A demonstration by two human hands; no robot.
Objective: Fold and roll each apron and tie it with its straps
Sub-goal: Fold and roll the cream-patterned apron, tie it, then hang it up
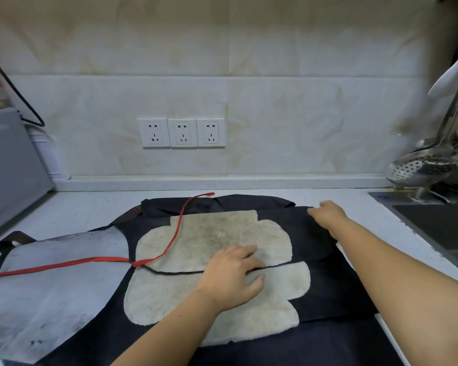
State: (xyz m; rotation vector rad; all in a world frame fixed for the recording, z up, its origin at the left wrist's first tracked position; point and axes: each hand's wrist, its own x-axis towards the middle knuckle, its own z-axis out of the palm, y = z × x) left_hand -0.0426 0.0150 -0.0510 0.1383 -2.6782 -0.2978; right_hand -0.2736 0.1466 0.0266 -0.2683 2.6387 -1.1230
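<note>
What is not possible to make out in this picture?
All in the head view:
1. Whether the right hand pinches the far edge of the dark apron: the fingers are blurred.
2. The left end of the red strap: cut off by the left frame edge.
3. The apron's near hem: cut off by the bottom edge.
4. The cloth under the left hand: covered by it.

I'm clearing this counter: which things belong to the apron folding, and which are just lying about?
Job: dark navy cloth apron with beige fleece patches; thin red fabric strap; left hand; right hand.
Lying about: three white wall sockets; perforated steel skimmer; dark sink; grey box-shaped appliance.
</note>
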